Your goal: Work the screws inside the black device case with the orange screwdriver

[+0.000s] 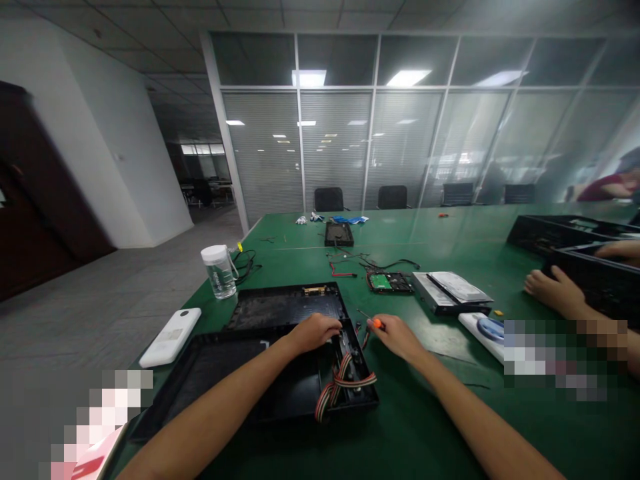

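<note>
On the green table lies an open black case (300, 393), with a flat black panel (280, 311) directly behind it. My left hand (316, 332) reaches over the case to its right side, fingers curled together near the inner edge. What they pinch, if anything, is hidden. My right hand (397, 337) is just right of the case, closed around a screwdriver (377, 324) with an orange handle, its thin shaft pointing away to the left. A striped ribbon cable (345, 381) loops over the case's right front corner. Small wires hang between the case and my right hand.
A green circuit board (381, 281) in a dark frame and a silver drive-like box (445, 293) lie ahead right. A clear bottle (220, 272) and a white device (171, 337) stand left. At right, another person's hand (555, 293) touches a black case (600, 277).
</note>
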